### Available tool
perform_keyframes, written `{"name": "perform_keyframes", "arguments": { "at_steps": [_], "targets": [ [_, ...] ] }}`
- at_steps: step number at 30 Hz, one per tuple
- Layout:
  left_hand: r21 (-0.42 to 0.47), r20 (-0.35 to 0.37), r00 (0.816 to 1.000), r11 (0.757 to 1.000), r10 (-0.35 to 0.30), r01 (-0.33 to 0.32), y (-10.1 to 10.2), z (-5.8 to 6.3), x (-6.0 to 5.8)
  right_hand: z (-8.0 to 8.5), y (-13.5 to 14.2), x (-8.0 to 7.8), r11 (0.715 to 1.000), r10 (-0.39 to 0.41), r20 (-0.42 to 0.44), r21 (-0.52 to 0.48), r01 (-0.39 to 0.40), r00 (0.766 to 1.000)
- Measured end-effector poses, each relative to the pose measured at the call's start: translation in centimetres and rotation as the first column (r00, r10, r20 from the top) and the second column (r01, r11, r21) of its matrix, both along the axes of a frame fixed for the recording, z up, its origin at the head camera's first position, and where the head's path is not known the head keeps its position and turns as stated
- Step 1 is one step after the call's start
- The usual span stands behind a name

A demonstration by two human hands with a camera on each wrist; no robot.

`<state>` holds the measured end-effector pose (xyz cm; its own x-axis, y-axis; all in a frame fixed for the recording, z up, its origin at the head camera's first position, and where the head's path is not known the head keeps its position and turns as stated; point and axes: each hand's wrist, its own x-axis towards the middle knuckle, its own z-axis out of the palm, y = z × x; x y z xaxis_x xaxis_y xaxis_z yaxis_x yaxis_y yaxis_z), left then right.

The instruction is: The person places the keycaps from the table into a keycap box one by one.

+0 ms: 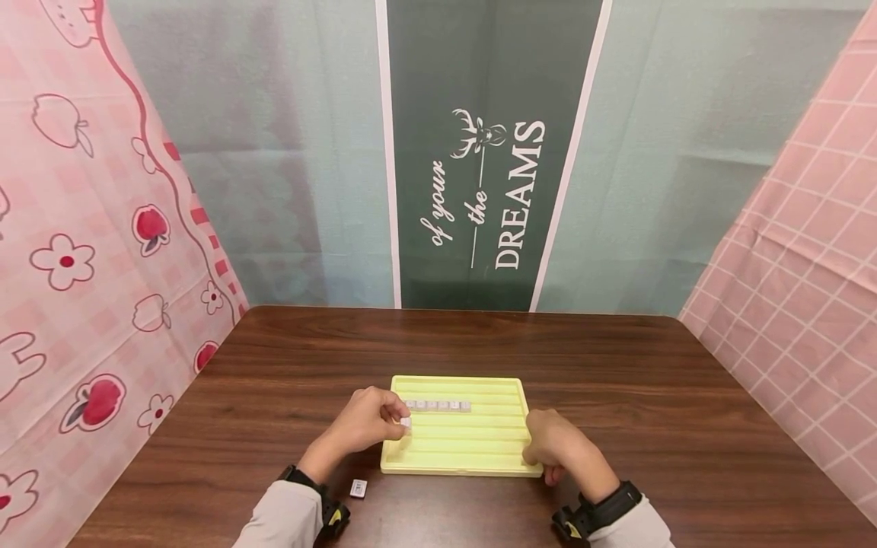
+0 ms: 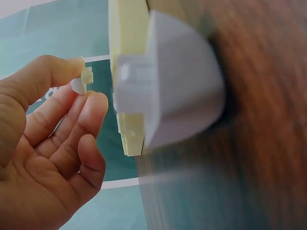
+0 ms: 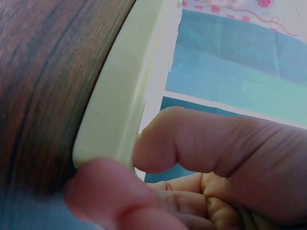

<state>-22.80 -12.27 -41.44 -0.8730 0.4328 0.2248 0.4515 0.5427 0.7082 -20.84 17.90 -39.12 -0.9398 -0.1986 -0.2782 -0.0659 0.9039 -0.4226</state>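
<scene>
A yellow tray (image 1: pixel 455 463) with several parallel ridged rows lies on the brown table. My left hand (image 1: pixel 373 418) is over the tray's left side, pinching a small white keycap (image 2: pixel 79 86) between thumb and fingertips. Along one of the upper rows stands a line of several white keycaps (image 1: pixel 438 406). At the tray's right edge, my right hand (image 1: pixel 553 441) grips the rim near the front corner, with thumb and finger on either side of it in the right wrist view. One loose keycap (image 1: pixel 358 488) lies stem up on the table, near the left wrist.
The brown wooden table (image 1: pixel 274 365) extends around the tray on every side. A green and teal curtain (image 1: pixel 493 228) hangs behind its far edge. Pink cloths flank it at left and right. Each wrist wears a black strap with a camera.
</scene>
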Motion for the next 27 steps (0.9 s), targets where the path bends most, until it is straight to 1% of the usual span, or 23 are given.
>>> {"name": "perform_keyframes", "arguments": {
  "at_steps": [5,8,16,20,27],
  "targets": [
    [-0.034,-0.034,0.999,0.999,0.015,-0.017,0.4,-0.1,-0.2,0.0,-0.1,0.0,1.000,0.001,0.002,-0.003,-0.001,1.000],
    [-0.045,-0.040,0.999,0.999,0.024,-0.026,0.7,0.0,-0.4,0.0,-0.1,0.0,1.000,0.004,0.000,-0.004,-0.004,1.000],
    [-0.048,-0.033,0.999,0.999,0.014,-0.015,2.2,0.0,-1.1,0.0,0.0,0.1,1.000,0.009,0.000,0.011,-0.009,1.000],
    [-0.048,-0.024,1.000,0.999,0.020,-0.021,3.0,0.0,-1.3,0.0,0.1,0.1,1.000,0.019,-0.005,0.004,-0.019,1.000],
    [-0.042,0.002,0.999,0.999,0.035,-0.035,4.1,0.0,-1.6,-0.1,0.0,0.0,1.000,0.008,0.000,0.010,-0.008,1.000]
  ]
}}
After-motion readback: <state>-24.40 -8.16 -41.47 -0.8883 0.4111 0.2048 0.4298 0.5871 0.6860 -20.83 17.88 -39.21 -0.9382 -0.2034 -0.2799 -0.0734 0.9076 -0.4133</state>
